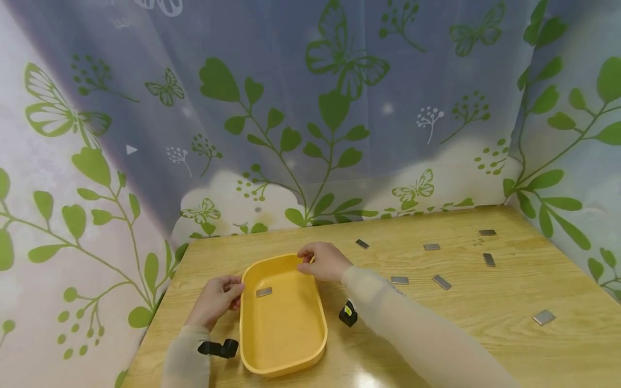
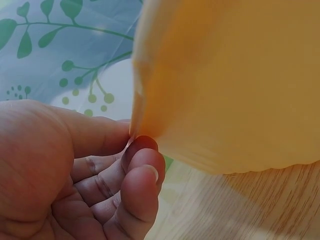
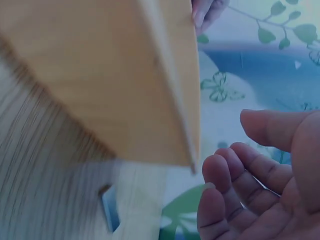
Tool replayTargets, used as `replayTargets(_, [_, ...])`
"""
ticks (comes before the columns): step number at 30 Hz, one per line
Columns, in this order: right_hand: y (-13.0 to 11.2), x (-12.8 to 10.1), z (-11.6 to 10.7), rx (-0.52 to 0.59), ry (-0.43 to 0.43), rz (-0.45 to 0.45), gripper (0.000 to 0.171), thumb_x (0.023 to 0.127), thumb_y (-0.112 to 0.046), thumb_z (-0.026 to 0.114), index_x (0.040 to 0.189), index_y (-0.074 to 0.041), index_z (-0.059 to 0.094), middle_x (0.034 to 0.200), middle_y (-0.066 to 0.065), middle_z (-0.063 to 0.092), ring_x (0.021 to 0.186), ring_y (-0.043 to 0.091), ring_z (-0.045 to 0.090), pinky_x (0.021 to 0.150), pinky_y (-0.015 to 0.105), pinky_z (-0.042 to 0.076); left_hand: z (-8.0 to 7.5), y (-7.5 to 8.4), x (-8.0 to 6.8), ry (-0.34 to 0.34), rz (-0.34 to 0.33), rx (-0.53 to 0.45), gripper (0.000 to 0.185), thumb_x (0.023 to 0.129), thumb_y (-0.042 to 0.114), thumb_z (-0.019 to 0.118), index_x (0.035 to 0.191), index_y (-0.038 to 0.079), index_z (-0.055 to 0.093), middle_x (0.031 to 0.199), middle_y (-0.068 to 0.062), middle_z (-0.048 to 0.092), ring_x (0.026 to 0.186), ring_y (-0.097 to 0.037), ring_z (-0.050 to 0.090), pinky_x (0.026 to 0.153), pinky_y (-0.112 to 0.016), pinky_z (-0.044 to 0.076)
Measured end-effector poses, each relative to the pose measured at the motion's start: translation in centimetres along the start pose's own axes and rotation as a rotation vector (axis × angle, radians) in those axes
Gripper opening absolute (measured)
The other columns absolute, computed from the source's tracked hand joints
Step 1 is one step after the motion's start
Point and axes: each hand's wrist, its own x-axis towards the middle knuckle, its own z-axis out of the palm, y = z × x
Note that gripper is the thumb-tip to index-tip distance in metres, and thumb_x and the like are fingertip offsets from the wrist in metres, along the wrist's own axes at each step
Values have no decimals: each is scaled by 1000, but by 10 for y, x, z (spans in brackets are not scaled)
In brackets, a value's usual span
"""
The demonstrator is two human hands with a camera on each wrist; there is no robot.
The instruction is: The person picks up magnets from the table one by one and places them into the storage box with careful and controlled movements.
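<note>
A yellow rectangular tray [image 1: 283,334] with rounded corners stands on the wooden table, and one small flat grey metallic piece [image 1: 264,292] lies inside it. My left hand [image 1: 215,299] pinches the tray's left wall at the rim between thumb and fingers, as the left wrist view shows up close. Over the far right corner of the tray is my right hand [image 1: 326,261]. In the right wrist view, its thumb and loosely bent fingers [image 3: 215,170] are spread apart with nothing between them, the fingertips close beside the tray wall [image 3: 115,90].
Several similar grey pieces lie scattered on the table [image 1: 466,339] to the right of the tray, including one near the front right [image 1: 544,317] and one behind my right hand [image 1: 362,244]. A patterned curtain [image 1: 291,134] hangs along the back and sides.
</note>
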Motion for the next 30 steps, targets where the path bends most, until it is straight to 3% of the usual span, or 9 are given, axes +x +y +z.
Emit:
replayTargets(19, [61,-19,-7,21,118,92,30,89,-18,68,115,-3,67,105,7,64,93,19,60,86,38,49,2,-5,0,-4,-5,-4,27,97,11,58,119,-5,58,86,-13,62,67,-20,56,60,-30,51])
replayTargets(30, [77,-17,0,19,131,124,36,84,-20,75,116,-5,67,110,9,64,95,20,61,86,39,49,1,-3,0,-4,-8,-9,27,97,10,57,119,-5,58,88,-15,62,67,-19,57,59,-29,51])
